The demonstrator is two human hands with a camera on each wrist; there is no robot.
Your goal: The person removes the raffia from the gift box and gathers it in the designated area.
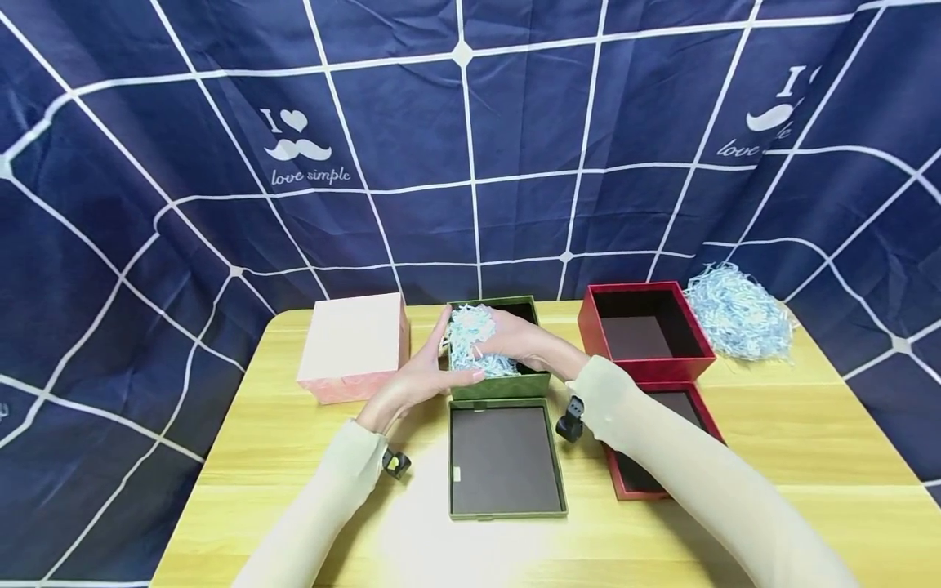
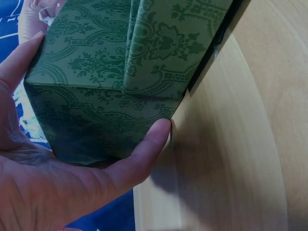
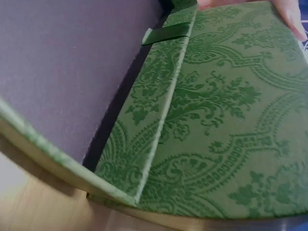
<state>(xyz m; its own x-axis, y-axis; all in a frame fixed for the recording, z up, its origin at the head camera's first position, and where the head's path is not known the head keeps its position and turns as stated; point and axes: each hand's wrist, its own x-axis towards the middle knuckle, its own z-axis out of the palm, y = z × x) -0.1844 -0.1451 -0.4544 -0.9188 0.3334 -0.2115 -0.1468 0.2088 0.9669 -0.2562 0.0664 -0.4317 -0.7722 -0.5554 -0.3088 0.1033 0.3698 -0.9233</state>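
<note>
Light blue shredded paper (image 1: pixel 468 328) heaps up in the left part of a green box (image 1: pixel 500 388), whose dark inside shows behind it. My right hand (image 1: pixel 525 339) reaches in from the right and grips the paper, with most fingertips hidden in the strands. At the box's front left corner, my left hand (image 1: pixel 426 371) spreads in a V, thumb over the front rim and fingers along the left side. The left wrist view shows this hand (image 2: pixel 62 183) against the patterned green wall (image 2: pixel 106 122), one fingertip low near the table. A green lid (image 1: pixel 507 457) lies inside-up before the box.
A pink box (image 1: pixel 353 335) stands on the left. To the right, a red box (image 1: pixel 643 359) stands behind its red lid (image 1: pixel 625 482), partly covered by my right sleeve. More blue shredded paper (image 1: pixel 738 314) lies at the table's back right. A dark blue curtain (image 1: pixel 412 229) hangs behind.
</note>
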